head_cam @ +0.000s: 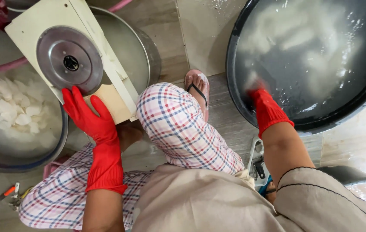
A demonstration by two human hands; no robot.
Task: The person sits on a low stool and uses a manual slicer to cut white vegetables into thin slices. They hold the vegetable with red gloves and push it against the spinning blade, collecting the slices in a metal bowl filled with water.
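View from above of a person crouching on a tiled floor (200, 25), wearing plaid trousers and a beige top, with red rubber gloves on both hands.

The left hand (86, 114) rests on the lower edge of a cream-coloured slicing board (101, 51) that carries a round metal disc (69, 60) with a dark hub. The gloved fingers (69, 101) are spread open and flat against the board, the fingertips touching the rim of the disc; they grip nothing. The board lies tilted across the rims of two metal basins. The nearer basin (58, 141), on the left, holds pale white slices (13, 109) in cloudy water. The second metal basin (142, 51) sits behind the board.

The right hand (262, 101) reaches into a large dark round tub (234, 86) at the upper right, filled with milky water and blurred pale pieces (294, 38). The hand is under the water at the tub's near edge, and it is not possible to tell whether its fingers are open or closed.

Between the basins and the tub, a bare foot in a pink sandal (198, 88) stands on the floor. A small tool with an orange handle (9, 193) lies on the floor at the lower left.
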